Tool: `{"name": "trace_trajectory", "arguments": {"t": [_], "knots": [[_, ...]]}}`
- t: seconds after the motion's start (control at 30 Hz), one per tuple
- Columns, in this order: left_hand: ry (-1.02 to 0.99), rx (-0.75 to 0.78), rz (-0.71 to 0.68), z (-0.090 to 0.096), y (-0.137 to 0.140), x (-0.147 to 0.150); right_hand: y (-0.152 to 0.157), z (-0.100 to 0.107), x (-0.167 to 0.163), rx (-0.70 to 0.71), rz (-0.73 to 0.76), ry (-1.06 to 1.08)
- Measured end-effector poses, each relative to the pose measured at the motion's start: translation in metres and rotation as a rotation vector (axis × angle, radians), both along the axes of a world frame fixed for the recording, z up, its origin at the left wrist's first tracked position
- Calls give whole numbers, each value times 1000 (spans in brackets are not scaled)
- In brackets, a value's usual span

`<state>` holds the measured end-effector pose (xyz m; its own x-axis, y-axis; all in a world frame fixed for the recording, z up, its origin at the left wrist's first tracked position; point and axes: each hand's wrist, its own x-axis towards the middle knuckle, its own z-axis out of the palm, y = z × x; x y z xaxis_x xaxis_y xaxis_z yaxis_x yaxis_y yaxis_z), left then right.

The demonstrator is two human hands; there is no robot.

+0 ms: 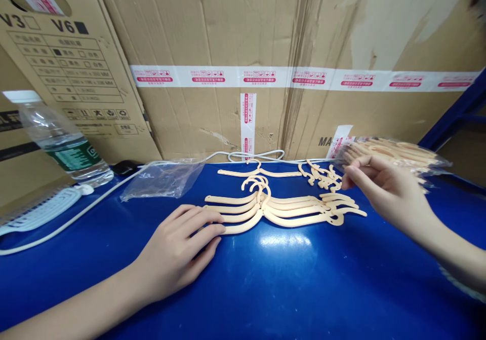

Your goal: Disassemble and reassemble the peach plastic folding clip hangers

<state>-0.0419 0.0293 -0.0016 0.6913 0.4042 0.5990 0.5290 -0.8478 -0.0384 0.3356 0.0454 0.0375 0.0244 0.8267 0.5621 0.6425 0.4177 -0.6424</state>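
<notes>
Several cream plastic clothes hangers [243,223] lie in an overlapping row on the blue surface, hooks toward the back. My left hand [182,243] rests on their left ends, fingers stretched out and fingertips touching the nearest ones. At their right ends lie loose curved cream pieces [345,211]. One more hanger [277,173] lies apart behind the row. Right of it sits a small heap of cream hook-shaped pieces [324,178]. Beside that heap my right hand [379,188] is raised, thumb and forefinger pinched together. Whatever lies between those fingertips is hidden or too small to tell.
Behind my right hand is a clear plastic bag [402,150] of cream pieces. A crumpled clear bag [163,178], a water bottle [68,142], a pale blue hairbrush [45,211] and a white cable [91,208] are at left. Cardboard boxes [212,31] wall off the back.
</notes>
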Motion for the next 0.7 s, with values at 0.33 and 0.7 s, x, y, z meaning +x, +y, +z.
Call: {"name": "trace_trajectory", "arguments": {"t": [0.33,0.7], "knots": [[-1,1,0,0,1,1,-5,4,-6,-3,22,17],[-8,1,2,-1,1,2,-6,9,-7,-42,-55,-45]]}}
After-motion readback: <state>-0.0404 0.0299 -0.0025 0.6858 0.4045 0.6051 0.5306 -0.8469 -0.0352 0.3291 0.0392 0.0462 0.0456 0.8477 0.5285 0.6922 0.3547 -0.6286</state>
